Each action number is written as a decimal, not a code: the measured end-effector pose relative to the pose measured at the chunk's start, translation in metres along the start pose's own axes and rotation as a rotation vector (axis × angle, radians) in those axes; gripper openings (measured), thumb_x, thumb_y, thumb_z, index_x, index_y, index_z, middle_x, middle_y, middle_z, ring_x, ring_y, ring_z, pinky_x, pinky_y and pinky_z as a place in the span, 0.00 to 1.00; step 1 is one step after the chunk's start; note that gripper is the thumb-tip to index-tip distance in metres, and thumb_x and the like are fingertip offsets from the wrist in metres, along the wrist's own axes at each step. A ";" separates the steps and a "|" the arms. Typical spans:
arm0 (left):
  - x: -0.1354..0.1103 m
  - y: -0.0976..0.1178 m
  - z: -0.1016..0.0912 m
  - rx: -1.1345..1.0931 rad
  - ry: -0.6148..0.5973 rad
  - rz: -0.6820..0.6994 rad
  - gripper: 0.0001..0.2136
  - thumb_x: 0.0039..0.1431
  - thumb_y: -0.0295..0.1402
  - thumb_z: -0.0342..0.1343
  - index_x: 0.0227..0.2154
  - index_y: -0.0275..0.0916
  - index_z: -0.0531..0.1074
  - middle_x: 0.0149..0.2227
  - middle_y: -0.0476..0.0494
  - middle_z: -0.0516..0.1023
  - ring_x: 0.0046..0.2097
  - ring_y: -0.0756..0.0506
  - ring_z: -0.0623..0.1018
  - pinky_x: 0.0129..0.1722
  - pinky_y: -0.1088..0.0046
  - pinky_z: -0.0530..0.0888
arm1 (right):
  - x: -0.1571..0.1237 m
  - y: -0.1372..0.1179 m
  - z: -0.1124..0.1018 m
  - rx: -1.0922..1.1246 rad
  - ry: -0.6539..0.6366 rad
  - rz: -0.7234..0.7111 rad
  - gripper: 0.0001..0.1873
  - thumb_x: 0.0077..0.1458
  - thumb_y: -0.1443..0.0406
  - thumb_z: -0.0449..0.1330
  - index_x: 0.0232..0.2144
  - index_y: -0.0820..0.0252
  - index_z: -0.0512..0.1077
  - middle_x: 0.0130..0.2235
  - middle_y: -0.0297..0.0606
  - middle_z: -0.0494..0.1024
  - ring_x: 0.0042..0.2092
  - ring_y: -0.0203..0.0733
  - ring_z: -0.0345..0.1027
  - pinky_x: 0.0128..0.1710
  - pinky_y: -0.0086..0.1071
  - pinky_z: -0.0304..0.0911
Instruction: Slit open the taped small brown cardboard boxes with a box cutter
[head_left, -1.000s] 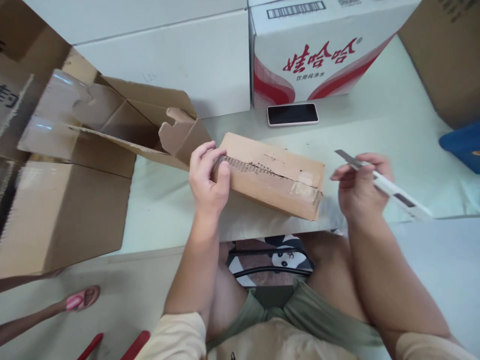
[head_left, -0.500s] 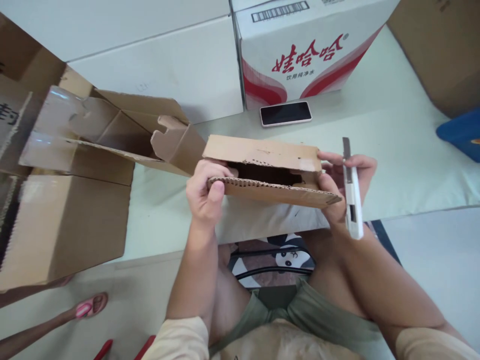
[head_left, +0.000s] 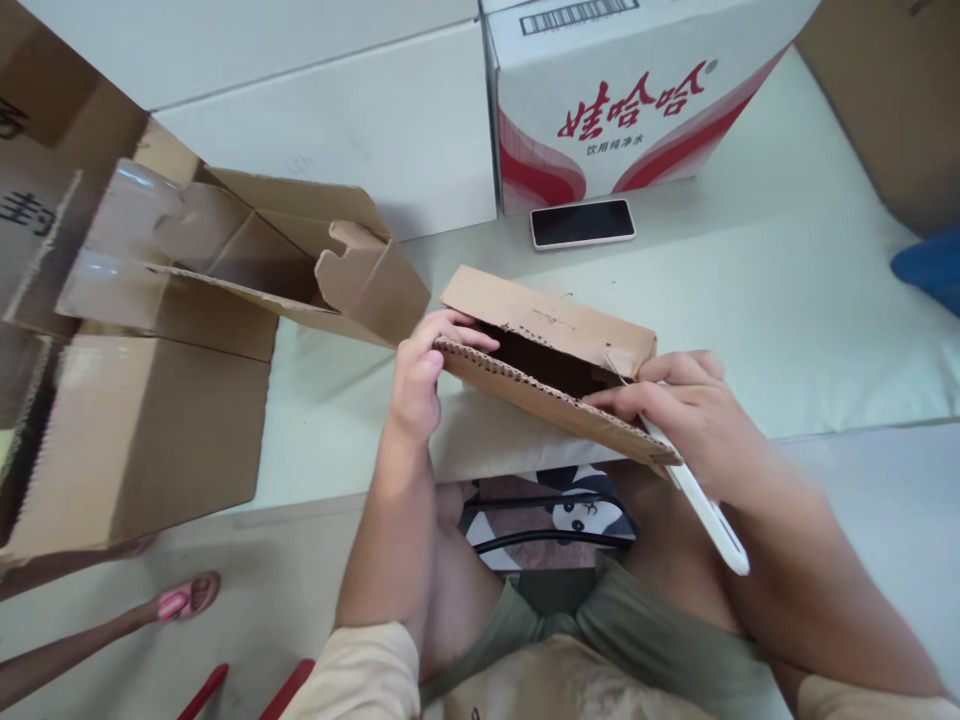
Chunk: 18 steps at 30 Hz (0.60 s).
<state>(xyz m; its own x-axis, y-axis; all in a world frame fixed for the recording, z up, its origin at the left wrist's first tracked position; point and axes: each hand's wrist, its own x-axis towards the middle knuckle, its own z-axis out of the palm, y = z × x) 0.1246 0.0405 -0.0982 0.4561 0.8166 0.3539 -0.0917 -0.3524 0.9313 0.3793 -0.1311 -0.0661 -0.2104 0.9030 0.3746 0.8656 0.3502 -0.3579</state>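
Note:
My left hand [head_left: 420, 380] is closed on the left end of a small brown cardboard box [head_left: 551, 312], its thumb outside and its fingers in the opening. The box is tilted, its right end lower and nearer me, and its slot-like opening faces up with ragged cut edges. At the right end, my right hand [head_left: 701, 425] is closed around a white box cutter [head_left: 716, 525]. The cutter's thin blade slants up beside the right end of the opening; its tip seems near the far panel, though contact is unclear. Some right fingers reach over the opening.
An opened cardboard carton [head_left: 300, 265] lies at left, beside larger cartons [head_left: 187, 430]. A phone [head_left: 583, 224] rests before a white-and-red water carton [head_left: 630, 120]. A blue object [head_left: 930, 265] is at far right. Another person's sandalled foot [head_left: 187, 598] shows lower left.
The right hand has swung the box cutter from upright beside the box to a slant, its blade at the opening. The box has tilted, its right end dropping towards me. The view shifted slightly.

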 end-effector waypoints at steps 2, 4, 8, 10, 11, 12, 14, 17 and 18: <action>0.000 0.005 0.001 -0.024 0.010 -0.028 0.24 0.59 0.60 0.56 0.23 0.45 0.65 0.33 0.37 0.86 0.49 0.32 0.81 0.44 0.54 0.79 | 0.003 0.001 0.000 -0.046 0.025 -0.029 0.09 0.70 0.61 0.58 0.37 0.54 0.75 0.30 0.36 0.81 0.39 0.47 0.73 0.42 0.45 0.58; 0.000 0.008 0.002 -0.028 0.024 -0.011 0.24 0.59 0.60 0.57 0.22 0.45 0.63 0.31 0.38 0.85 0.50 0.31 0.81 0.43 0.54 0.79 | 0.006 0.004 0.002 -0.067 0.083 -0.058 0.12 0.71 0.57 0.58 0.34 0.54 0.73 0.29 0.36 0.81 0.38 0.47 0.73 0.41 0.45 0.58; -0.004 0.011 0.003 -0.009 0.053 0.071 0.24 0.63 0.56 0.57 0.22 0.44 0.64 0.24 0.42 0.80 0.42 0.35 0.82 0.42 0.56 0.79 | 0.006 0.011 0.010 -0.006 0.195 -0.111 0.09 0.68 0.57 0.62 0.36 0.52 0.70 0.29 0.34 0.83 0.37 0.48 0.72 0.40 0.44 0.59; -0.006 0.013 0.005 -0.006 0.094 0.139 0.22 0.66 0.53 0.57 0.23 0.43 0.67 0.22 0.45 0.77 0.35 0.39 0.81 0.37 0.59 0.78 | 0.005 0.014 0.018 0.090 0.304 -0.083 0.08 0.67 0.61 0.63 0.35 0.50 0.68 0.31 0.33 0.85 0.37 0.48 0.71 0.39 0.44 0.60; -0.007 0.015 0.006 -0.004 0.126 0.187 0.21 0.68 0.51 0.57 0.24 0.43 0.69 0.22 0.46 0.77 0.32 0.41 0.80 0.36 0.60 0.78 | 0.004 0.017 0.024 0.148 0.383 -0.050 0.09 0.66 0.63 0.63 0.34 0.50 0.66 0.33 0.33 0.87 0.37 0.48 0.71 0.39 0.43 0.62; -0.008 0.017 0.007 -0.001 0.164 0.241 0.19 0.70 0.49 0.57 0.26 0.43 0.71 0.24 0.47 0.78 0.31 0.42 0.80 0.36 0.60 0.78 | 0.004 0.020 0.029 0.203 0.467 -0.003 0.10 0.66 0.63 0.63 0.34 0.50 0.64 0.35 0.33 0.88 0.37 0.48 0.72 0.40 0.44 0.64; -0.010 0.024 0.009 0.022 0.220 0.336 0.17 0.72 0.47 0.57 0.29 0.44 0.73 0.30 0.46 0.83 0.37 0.40 0.84 0.45 0.56 0.81 | 0.005 0.028 0.040 0.303 0.633 0.068 0.13 0.64 0.59 0.64 0.35 0.49 0.61 0.43 0.35 0.89 0.44 0.51 0.77 0.46 0.49 0.69; -0.010 0.035 0.008 0.078 0.183 0.367 0.18 0.71 0.49 0.58 0.28 0.45 0.71 0.52 0.46 0.86 0.65 0.34 0.78 0.68 0.43 0.71 | 0.006 0.041 0.050 0.400 0.735 0.074 0.21 0.59 0.53 0.68 0.38 0.48 0.58 0.59 0.39 0.84 0.64 0.58 0.74 0.63 0.62 0.66; -0.010 0.038 0.007 0.085 0.152 0.361 0.19 0.71 0.50 0.58 0.27 0.44 0.70 0.59 0.49 0.83 0.72 0.33 0.72 0.72 0.42 0.67 | 0.006 0.043 0.050 0.411 0.743 0.064 0.22 0.58 0.52 0.69 0.38 0.48 0.58 0.61 0.39 0.83 0.67 0.59 0.71 0.66 0.65 0.64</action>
<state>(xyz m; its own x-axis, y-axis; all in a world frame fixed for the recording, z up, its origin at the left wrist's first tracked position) 0.1227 0.0155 -0.0670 0.2713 0.6890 0.6721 -0.1461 -0.6607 0.7363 0.3926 -0.0985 -0.1223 0.3104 0.5767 0.7557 0.6014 0.4965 -0.6259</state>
